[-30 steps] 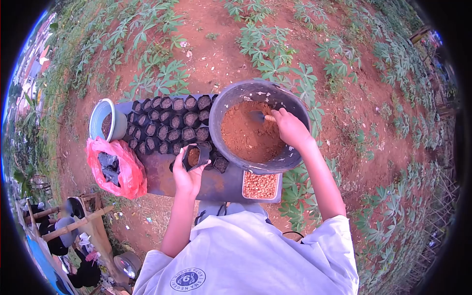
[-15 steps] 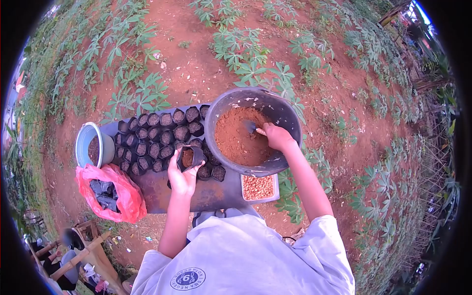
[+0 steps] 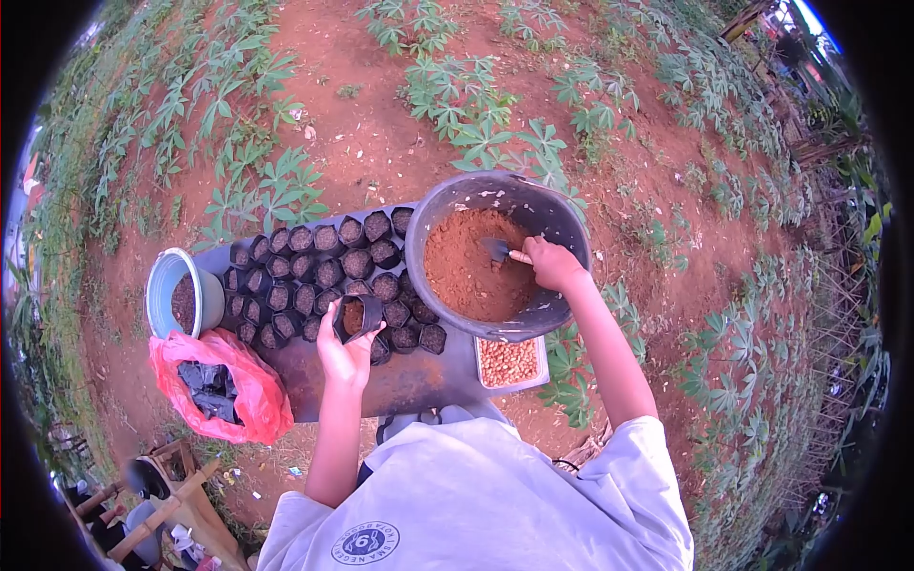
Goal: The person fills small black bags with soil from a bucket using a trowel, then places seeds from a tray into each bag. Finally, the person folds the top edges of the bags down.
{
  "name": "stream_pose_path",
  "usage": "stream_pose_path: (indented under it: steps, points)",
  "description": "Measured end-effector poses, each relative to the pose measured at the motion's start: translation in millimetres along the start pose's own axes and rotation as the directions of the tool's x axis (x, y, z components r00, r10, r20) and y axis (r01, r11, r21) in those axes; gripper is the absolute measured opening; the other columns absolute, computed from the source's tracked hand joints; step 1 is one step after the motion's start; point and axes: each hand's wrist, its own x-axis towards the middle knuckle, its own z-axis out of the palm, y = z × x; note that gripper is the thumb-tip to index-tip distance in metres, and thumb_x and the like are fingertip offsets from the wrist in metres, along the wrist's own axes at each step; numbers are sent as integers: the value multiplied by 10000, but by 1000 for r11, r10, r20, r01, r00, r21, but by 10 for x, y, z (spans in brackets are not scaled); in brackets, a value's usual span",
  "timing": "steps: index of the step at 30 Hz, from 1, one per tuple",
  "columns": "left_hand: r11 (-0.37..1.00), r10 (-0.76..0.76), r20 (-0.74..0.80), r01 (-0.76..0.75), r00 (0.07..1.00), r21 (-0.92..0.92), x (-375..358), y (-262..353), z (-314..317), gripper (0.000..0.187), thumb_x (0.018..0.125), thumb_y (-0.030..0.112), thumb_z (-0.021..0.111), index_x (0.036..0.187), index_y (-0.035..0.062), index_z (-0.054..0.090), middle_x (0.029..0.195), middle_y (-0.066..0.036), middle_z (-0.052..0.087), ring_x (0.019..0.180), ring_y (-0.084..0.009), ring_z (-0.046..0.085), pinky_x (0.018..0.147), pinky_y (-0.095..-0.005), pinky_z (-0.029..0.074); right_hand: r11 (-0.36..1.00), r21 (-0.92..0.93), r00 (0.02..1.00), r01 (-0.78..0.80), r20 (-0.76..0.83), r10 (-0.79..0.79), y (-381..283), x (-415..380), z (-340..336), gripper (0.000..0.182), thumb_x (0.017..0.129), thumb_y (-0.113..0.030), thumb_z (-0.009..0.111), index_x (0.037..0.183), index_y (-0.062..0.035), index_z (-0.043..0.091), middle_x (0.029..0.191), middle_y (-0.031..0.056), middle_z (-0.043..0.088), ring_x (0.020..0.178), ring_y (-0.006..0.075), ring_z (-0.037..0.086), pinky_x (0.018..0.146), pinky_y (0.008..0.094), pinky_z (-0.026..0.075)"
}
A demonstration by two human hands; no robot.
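My left hand (image 3: 347,358) is closed around a black plastic seedling bag (image 3: 354,317), its mouth facing up with brown soil inside. In my right hand (image 3: 555,264) is the handle of a small trowel (image 3: 496,248), whose dark blade rests in the reddish soil (image 3: 471,271). That soil lies inside a large dark bucket (image 3: 433,301) at the table's right end. Rows of filled black seedling bags (image 3: 328,274) stand just beyond my left hand.
On the table (image 3: 419,380) stand a light blue pail (image 3: 203,297) of dark soil at left and a box of seeds (image 3: 507,363) at right. A pink plastic bag (image 3: 269,404) holding black bags sits front left. Leafy plants (image 3: 481,138) grow beyond.
The trowel blade has shifted slightly within the bucket's soil as my right hand moved a little right. My left hand still holds the seedling bag, now a bit lower and further left.
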Motion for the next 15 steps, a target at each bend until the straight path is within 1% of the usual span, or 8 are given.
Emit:
stream_pose_path:
  steps: [1,3,4,6,10,13,15]
  points:
    - [1000,4,2,-4,1000,2,-10,4,0,334,971,334,430,1108,66,574,1049,-90,642,919,-232,621,770,-439,514,1000,1,1000,2,-5,-2,-9,-13,-11,314,756,14,566,1053,-7,467,1068,207,575,955,367,632,795,451,523]
    - [999,-14,1,13,1000,30,-29,0,-2,281,990,320,393,1095,111,548,1057,-64,632,936,-226,625,780,-440,504,998,46,999,-34,39,32,-13,-33,-26,319,755,14,564,1058,-9,466,1072,209,573,968,376,623,811,458,516]
    - [999,-10,4,9,1000,32,-35,-10,-4,281,990,320,393,1095,111,548,1057,-64,632,936,-226,625,780,-440,504,998,47,999,-32,34,31,10,-34,-2,319,755,14,564,1058,-9,466,1072,209,573,968,376,623,811,458,516]
    - [999,-20,21,19,1000,31,-46,-47,-16,280,988,318,395,1097,111,548,1057,-62,630,937,-227,624,784,-444,502,994,106,1000,9,27,-12,30,-50,31,317,762,12,559,1065,-11,465,1072,207,575,987,378,615,829,458,507]
    - [999,-16,35,15,999,34,-85,-136,-2,280,986,315,398,1101,108,547,1059,-63,627,940,-227,621,784,-448,501,989,145,999,5,37,-11,3,-106,6,308,772,7,556,1067,-12,469,1087,207,576,1000,375,611,838,454,503]
    - [999,-20,12,20,1000,41,-165,-220,74,279,985,314,399,1098,107,548,1056,-66,624,942,-225,616,783,-450,501,979,201,998,22,50,-33,36,-133,40,282,781,4,547,1057,-10,490,1097,205,585,1007,375,609,848,452,497]
    - [999,-14,-4,14,1000,36,-213,-279,116,293,985,316,401,1100,96,556,1059,-69,621,947,-224,612,784,-451,501,975,210,992,70,87,-90,48,-139,37,248,784,5,534,1032,-5,523,1078,205,602,1006,376,607,850,452,496]
